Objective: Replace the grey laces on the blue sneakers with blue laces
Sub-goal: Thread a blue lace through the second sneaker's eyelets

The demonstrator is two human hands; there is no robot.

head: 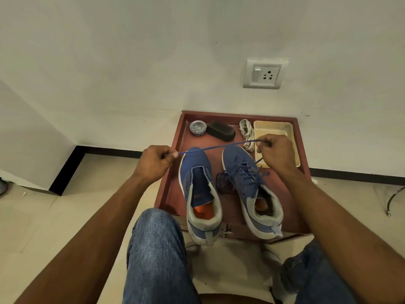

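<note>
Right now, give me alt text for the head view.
Both hands, left hand and right hand, pinch a blue lace stretched taut above two blue sneakers on a red-brown table. The left sneaker is unlaced; the right sneaker has blue laces.

Matt blue knit-cloth sneakers with grey fabric collars sit on a smooth, reddish-brown wood-look counter, beside a shiny metal tin, a matt black sponge, a cream plastic tray and woven blue lace.

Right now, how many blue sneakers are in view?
2. The unlaced blue sneaker sits left on the brown wooden tray; the blue-laced sneaker sits right. Nothing suggests a hidden one.
</note>
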